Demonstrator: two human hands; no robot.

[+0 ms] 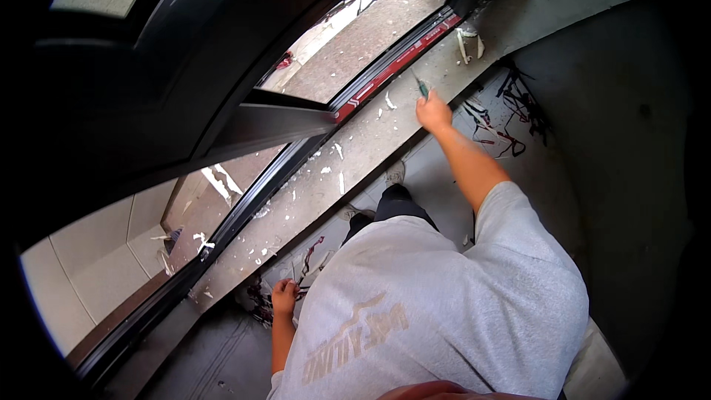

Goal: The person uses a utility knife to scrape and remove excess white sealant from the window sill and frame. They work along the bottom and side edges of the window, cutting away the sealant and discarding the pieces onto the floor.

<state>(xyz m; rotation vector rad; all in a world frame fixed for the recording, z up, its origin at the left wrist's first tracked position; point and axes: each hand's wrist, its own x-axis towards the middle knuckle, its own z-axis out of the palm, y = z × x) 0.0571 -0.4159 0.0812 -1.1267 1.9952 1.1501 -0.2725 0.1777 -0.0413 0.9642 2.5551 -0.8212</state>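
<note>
My right hand (434,112) is closed round the green handle of a slim hand tool (423,88). The tool's thin, pale tip points up toward the window frame; I cannot tell whether it is a blade or a shaft. Beneath it runs a grey stone sill (400,112), strewn with white scraps and crumbs. Along the dark window frame's lower track lies a red printed strip of film (392,67), close beyond the tool. Low at my side, my left hand (284,296) hangs with its fingers curled; whether anything is in them cannot be made out.
A dark window sash (285,124) stands swung inward above the sill. Torn white strips (468,44) lie at the sill's right end. Tangled black and red strips (518,104) litter the floor beyond my right arm, with more near my left hand. My shoes (395,172) stand close below the sill.
</note>
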